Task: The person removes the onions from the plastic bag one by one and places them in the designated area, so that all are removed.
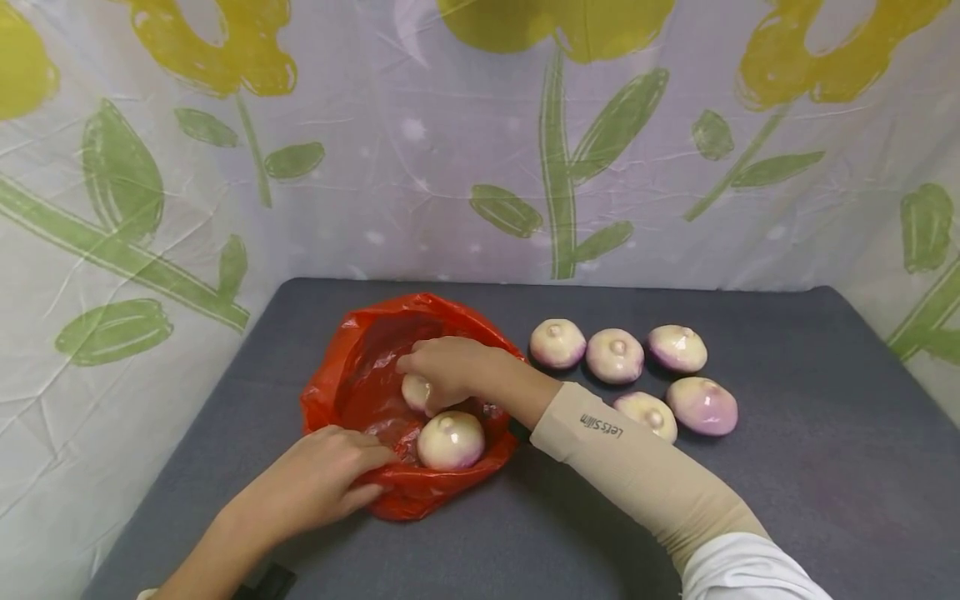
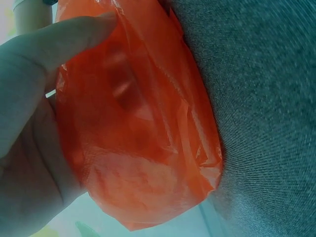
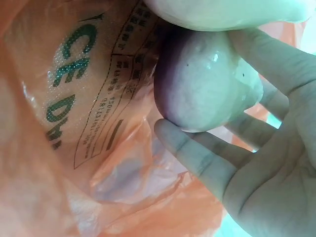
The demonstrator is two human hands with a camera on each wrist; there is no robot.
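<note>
A red plastic bag stands with its mouth open at the left of the table. My left hand holds the near left rim, thumb on the outside and fingers over the edge. Inside the bag, my right hand grips a glossy cream-and-purple turnip between thumb and fingers. Another turnip sits in the bag near its front rim, close to the held one. In the left wrist view, the thumb lies against the bag's red film. The bag's bottom is partly hidden.
Several more turnips lie on the dark grey table, right of the bag. The right forearm partly covers one of them. A flower-printed cloth hangs behind and beside the table.
</note>
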